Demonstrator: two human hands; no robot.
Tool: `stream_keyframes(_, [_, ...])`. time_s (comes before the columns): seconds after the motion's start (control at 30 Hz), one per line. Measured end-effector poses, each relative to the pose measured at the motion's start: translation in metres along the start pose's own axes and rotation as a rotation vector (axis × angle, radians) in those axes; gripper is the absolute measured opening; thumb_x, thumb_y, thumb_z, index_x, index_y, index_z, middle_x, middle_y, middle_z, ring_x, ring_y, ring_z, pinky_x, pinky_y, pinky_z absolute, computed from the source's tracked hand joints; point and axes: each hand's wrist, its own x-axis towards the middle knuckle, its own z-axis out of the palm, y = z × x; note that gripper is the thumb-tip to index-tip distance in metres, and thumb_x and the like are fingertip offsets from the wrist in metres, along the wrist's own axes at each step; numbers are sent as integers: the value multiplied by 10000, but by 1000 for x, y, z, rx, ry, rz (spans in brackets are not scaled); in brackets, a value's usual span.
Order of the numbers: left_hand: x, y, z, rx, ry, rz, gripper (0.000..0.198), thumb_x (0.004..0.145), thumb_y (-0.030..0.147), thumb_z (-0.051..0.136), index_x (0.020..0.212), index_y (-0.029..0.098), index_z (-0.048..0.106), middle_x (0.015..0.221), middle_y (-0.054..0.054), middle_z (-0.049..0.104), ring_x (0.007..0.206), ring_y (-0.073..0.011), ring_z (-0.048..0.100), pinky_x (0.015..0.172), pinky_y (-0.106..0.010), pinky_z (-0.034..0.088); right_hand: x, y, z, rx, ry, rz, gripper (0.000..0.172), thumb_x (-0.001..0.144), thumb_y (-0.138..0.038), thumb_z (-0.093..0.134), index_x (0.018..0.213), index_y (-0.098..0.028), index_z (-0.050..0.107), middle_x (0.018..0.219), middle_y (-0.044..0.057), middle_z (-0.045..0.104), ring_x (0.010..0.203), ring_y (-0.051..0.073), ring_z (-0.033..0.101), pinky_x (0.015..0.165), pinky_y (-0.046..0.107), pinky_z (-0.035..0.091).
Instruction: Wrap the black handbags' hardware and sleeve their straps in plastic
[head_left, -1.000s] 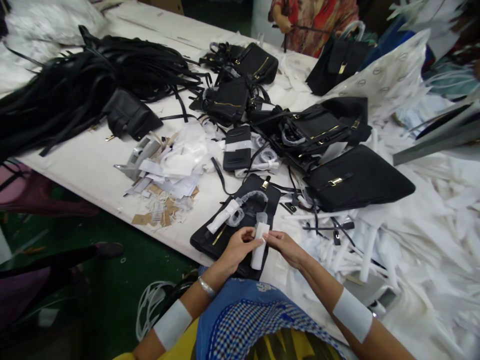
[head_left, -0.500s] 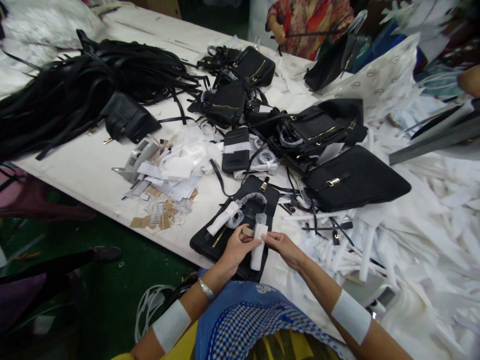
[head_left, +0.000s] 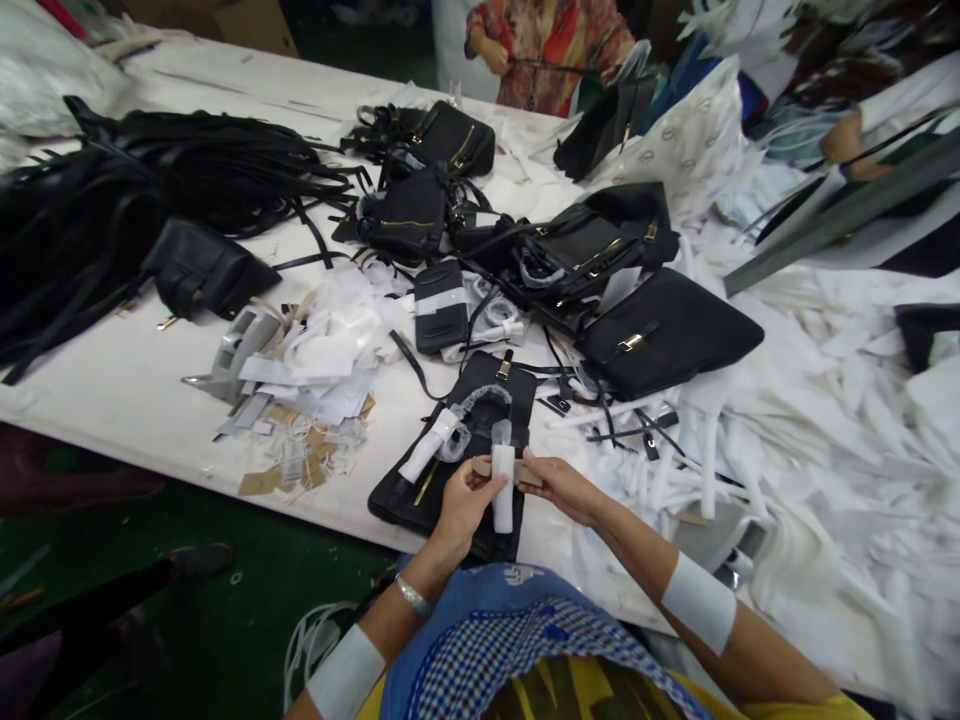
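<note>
A black handbag [head_left: 405, 500] lies at the table's near edge, its gold clasp away from me. Its looped handle [head_left: 491, 393] is covered in clear plastic, with white wrapping on both ends. Over the near white wrap [head_left: 504, 505] runs a short tan strip [head_left: 529, 474], which looks like tape. My left hand [head_left: 463, 508] is closed at the wrap's left side, pinching the strip's left end. My right hand [head_left: 564, 486] is closed on the right end, thumb and fingers together. The part of the bag below my hands is partly hidden.
A grey tape dispenser [head_left: 238, 352] stands by white papers [head_left: 330, 335] and tan tags [head_left: 292, 455]. Several black bags [head_left: 671, 335] lie beyond, black straps [head_left: 195, 150] at left, white wrapping strips [head_left: 840, 430] at right. Across the table a person in a patterned top [head_left: 551, 45] handles a strap.
My right hand has moved slightly right from the white wrap, and the tan strip now shows on both sides of it. The whole view has shifted, with the table sliding left.
</note>
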Motion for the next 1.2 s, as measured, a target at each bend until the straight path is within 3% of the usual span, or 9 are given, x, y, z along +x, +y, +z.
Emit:
stream_keyframes(0.1, [-1, -1, 2, 13, 40, 37, 367, 679, 242, 758, 997, 131, 613, 996, -103, 698, 947, -206, 645, 880, -330, 466, -2, 5, -2, 228, 50, 54, 459, 804, -551, 613, 849, -112, 736, 883, 107, 688, 827, 166, 610, 832, 286, 494])
stream_keyframes(0.17, [-1, -3, 3, 10, 60, 60, 349, 677, 239, 757, 974, 125, 614, 970, -101, 702, 921, -200, 649, 864, -325, 472, -2, 11, -2, 258, 60, 28, 365, 751, -470, 708, 843, -118, 738, 883, 94, 694, 815, 155, 615, 844, 278, 494])
stream_keyframes(0.27, [-2, -6, 6, 14, 83, 97, 328, 661, 237, 764, 931, 118, 620, 925, -97, 705, 879, -191, 651, 836, -312, 479, 0, 21, 1, 170, 46, -71, 309, 658, -356, 800, 867, -136, 738, 884, 65, 702, 800, 133, 609, 846, 264, 485])
stream_keyframes(0.47, [-4, -12, 11, 193, 177, 220, 247, 681, 262, 731, 870, 128, 647, 850, -78, 704, 792, -179, 640, 731, -278, 483, 6, 35, 12, 54, 182, -174, 410, 582, -382, 824, 900, -137, 736, 851, 61, 708, 699, 124, 597, 726, 268, 486])
stream_keyframes(0.6, [-2, -24, 12, 371, 254, 298, 235, 691, 278, 714, 878, 142, 671, 808, -61, 705, 746, -172, 631, 687, -260, 474, 9, 39, 10, -90, 196, -299, 429, 645, -414, 763, 951, -116, 727, 830, 63, 705, 665, 127, 570, 658, 261, 455])
stream_keyframes(0.77, [-2, -36, 19, 412, 273, 340, 239, 733, 301, 670, 921, 154, 685, 845, -68, 719, 762, -179, 650, 709, -266, 481, 12, 37, -2, -289, 130, -398, 428, 687, -450, 695, 953, -115, 717, 763, 44, 697, 661, 146, 576, 618, 254, 432])
stream_keyframes(1.07, [-20, -27, 33, 533, 291, 373, 258, 794, 316, 565, 937, 158, 708, 853, -53, 733, 796, -194, 656, 725, -265, 479, 14, 47, -4, -292, 213, -452, 398, 682, -471, 689, 882, -127, 693, 775, 57, 704, 680, 169, 618, 651, 262, 466])
stream_keyframes(1.2, [-24, -23, 33, 629, 319, 385, 268, 801, 349, 562, 896, 157, 723, 838, -65, 735, 767, -210, 648, 714, -284, 466, 10, 41, -5, -241, 137, -413, 402, 667, -469, 706, 846, -111, 678, 697, 30, 668, 611, 135, 566, 605, 250, 434])
